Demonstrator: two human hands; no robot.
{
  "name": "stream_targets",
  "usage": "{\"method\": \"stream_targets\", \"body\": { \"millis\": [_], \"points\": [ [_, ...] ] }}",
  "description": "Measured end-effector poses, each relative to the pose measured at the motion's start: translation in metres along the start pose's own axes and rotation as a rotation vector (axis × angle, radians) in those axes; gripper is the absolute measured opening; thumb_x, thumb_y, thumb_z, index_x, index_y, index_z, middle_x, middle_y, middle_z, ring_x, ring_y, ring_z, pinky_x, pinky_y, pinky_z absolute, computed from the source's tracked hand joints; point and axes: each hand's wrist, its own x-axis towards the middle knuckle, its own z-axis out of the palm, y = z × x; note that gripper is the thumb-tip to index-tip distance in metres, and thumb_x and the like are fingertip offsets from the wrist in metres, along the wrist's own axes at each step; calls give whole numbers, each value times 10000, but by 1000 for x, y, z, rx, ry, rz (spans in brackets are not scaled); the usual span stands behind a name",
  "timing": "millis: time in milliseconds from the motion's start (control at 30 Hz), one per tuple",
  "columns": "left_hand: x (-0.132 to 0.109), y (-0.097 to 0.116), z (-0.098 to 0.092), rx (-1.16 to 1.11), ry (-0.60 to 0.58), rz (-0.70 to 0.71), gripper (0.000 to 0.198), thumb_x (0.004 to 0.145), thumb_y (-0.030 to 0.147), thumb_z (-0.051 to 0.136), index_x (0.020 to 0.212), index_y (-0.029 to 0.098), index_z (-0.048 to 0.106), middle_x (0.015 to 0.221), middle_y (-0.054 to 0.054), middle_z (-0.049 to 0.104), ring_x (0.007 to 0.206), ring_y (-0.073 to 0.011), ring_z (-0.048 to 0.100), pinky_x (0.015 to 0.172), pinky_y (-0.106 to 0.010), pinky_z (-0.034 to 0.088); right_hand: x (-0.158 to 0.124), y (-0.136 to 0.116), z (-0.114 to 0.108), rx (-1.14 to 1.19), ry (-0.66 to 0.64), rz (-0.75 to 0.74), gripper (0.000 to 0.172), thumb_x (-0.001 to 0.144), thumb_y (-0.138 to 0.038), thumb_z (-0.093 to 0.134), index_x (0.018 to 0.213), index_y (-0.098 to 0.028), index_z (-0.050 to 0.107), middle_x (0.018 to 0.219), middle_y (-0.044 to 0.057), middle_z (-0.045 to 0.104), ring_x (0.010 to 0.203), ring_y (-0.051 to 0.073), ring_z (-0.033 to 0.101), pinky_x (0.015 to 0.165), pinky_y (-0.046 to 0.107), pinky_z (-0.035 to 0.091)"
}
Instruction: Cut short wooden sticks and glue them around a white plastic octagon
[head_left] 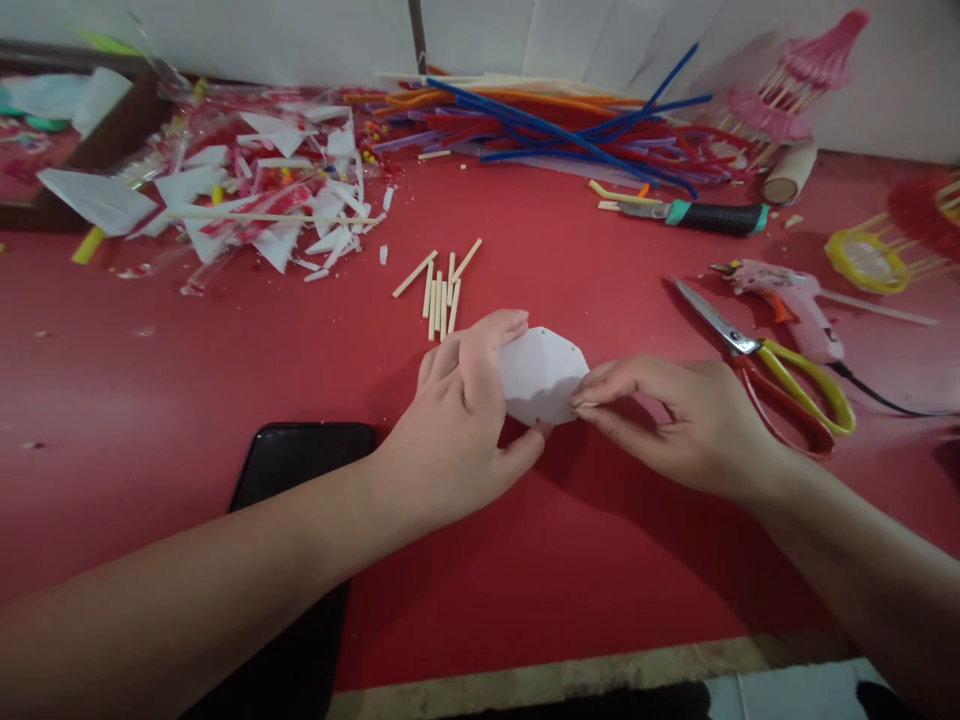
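Note:
A small white folded paper piece (pixel 541 375) with a scalloped edge lies at the middle of the red table (pixel 187 390). My left hand (pixel 461 425) grips its left side, fingers curled over the top and thumb under the bottom edge. My right hand (pixel 667 415) pinches its right edge between thumb and fingertips. Just beyond my left hand lies a cluster of several short wooden sticks (pixel 442 290).
A black phone (pixel 300 460) lies under my left forearm. Right of my hands are yellow-handled scissors (pixel 780 375), a pink glue gun (pixel 795 305) and a black-handled knife (pixel 697 215). Pipe cleaners (pixel 570 125) and white paper scraps (pixel 262 190) crowd the back. Pink paper lanterns (pixel 795 85) stand far right.

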Motion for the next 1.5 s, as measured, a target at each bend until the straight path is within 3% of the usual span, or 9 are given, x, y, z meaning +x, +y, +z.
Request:
{"method": "stream_targets", "body": {
  "millis": [1167,1500],
  "points": [
    [2,2,0,1,0,-3,707,798,230,677,1409,141,331,1432,-236,458,1354,-392,438,1071,-590,407,0,-2,-3,58,-25,22,79,878,-160,671,929,-219,660,993,12,788,940,165,758,754,230,562],
    [1,1,1,0,4,0,714,792,230,678,1407,147,324,1449,-232,462,1361,-397,435,1067,-589,407,5,-5,-3,58,-42,55,73,870,-158,651,898,-225,652,942,10,789,865,177,762,681,244,561]
  ]
}}
